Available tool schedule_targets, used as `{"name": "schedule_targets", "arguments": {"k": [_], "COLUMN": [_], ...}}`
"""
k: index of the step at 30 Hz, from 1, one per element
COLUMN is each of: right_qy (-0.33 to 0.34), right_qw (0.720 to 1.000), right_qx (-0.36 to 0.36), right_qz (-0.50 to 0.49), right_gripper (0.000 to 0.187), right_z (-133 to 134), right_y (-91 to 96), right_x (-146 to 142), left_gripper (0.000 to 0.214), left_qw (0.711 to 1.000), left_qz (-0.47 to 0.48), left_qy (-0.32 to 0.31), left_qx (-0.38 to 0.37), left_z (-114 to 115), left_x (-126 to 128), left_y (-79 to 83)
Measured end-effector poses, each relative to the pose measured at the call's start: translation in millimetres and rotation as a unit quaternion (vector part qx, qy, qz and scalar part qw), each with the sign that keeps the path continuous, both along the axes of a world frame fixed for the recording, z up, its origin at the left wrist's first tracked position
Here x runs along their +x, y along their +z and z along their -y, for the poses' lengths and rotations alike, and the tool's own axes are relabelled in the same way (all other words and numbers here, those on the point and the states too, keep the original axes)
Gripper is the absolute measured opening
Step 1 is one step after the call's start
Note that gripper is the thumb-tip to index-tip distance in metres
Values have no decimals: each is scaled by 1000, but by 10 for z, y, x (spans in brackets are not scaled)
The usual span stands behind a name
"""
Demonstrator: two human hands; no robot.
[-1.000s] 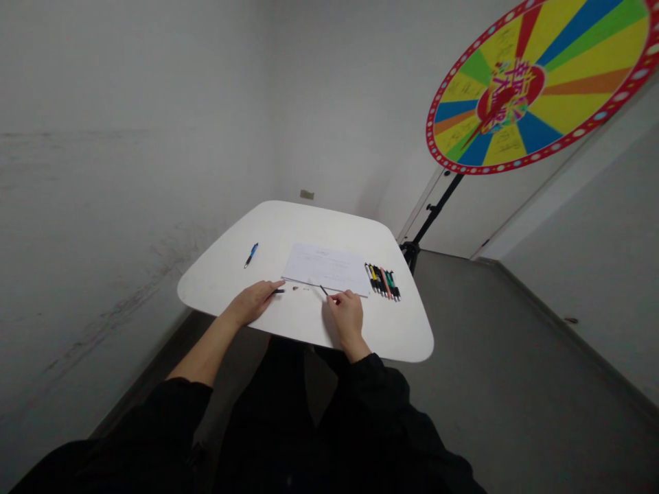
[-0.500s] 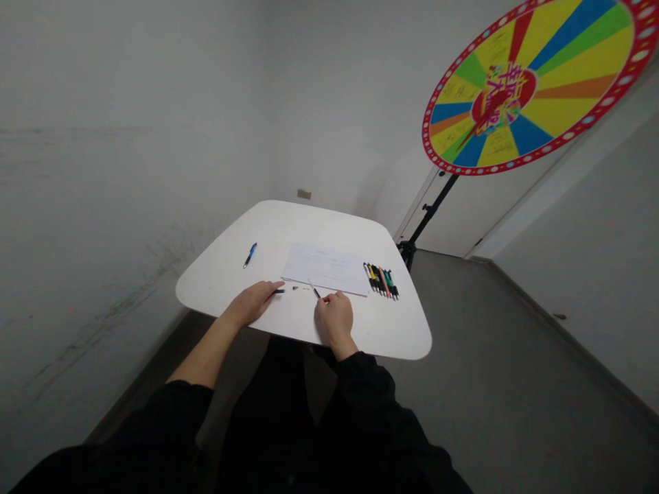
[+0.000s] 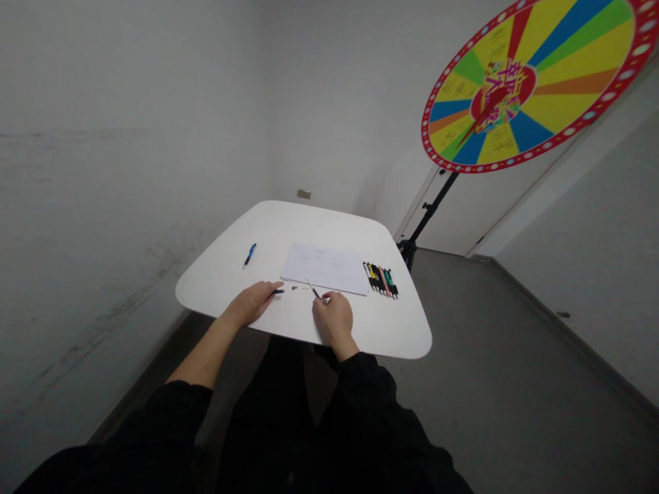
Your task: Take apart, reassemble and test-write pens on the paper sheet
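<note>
Head cam, lower ctr of frame: R hand [image 3: 334,315] pinches slim pen refill [image 3: 312,288]; L hand [image 3: 253,302] partly covers dark pen barrel [image 3: 279,291] (grip hidden, can't tell). Best stay clear of small parts [image 3: 294,288] btwn.

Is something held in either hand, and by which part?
The right hand holds a thin rod by its near end. The left hand partly covers a dark piece; whether it grips this cannot be told.

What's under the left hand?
A dark, pen-like piece pokes out from under the left hand, with white table showing around them. The rest is covered by the palm and fingers, so I can't tell what else is there.
</note>
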State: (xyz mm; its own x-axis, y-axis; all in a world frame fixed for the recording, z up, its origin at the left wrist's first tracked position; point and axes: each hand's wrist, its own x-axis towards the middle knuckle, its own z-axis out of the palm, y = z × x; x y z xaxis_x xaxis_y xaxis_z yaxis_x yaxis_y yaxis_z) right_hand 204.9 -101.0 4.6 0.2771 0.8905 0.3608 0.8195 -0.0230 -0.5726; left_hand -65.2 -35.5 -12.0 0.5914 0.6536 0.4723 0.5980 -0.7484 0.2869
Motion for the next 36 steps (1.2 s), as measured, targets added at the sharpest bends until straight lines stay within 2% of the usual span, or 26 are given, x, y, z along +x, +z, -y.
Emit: {"name": "schedule_targets", "arguments": {"k": [5,7,10,14,19,25,28,32,36], "right_qy": [19,58,151,249,287,336,334,281,244], "right_qw": [999,997,984,953,905,862,874,926,963], "right_qx": [21,52,92,104,100,113,102,69,42], "right_qz": [-19,-14,18,140,297,363,339,243,105], "right_gripper": [21,21,20,22,14,15,13,10,12], "right_z": [-33,-54,-81,-95,-84,-98,-155,-239,-289], "right_y": [-40,-60,-58,38,215,289,256,153,38], "right_x": [42,46,8,-61,-3,275,464,652,666], "left_gripper": [42,44,46,51,54,50,51,55,51], "left_qw": [1000,999,998,997,996,992,983,958,949], "left_qz": [19,31,50,55,62,91,162,275,294], "left_qy": [-6,-7,-13,-11,-17,-60,-63,-32,-10], "left_qx": [-9,-14,-25,-49,-65,-67,-58,-75,-111], "left_z": [20,34,70,139,203,239,243,225,217], "left_x": [-1,18,98,293,532,658,638,591,590], "left_y": [14,15,11,21,57,53,53,78,103]}}
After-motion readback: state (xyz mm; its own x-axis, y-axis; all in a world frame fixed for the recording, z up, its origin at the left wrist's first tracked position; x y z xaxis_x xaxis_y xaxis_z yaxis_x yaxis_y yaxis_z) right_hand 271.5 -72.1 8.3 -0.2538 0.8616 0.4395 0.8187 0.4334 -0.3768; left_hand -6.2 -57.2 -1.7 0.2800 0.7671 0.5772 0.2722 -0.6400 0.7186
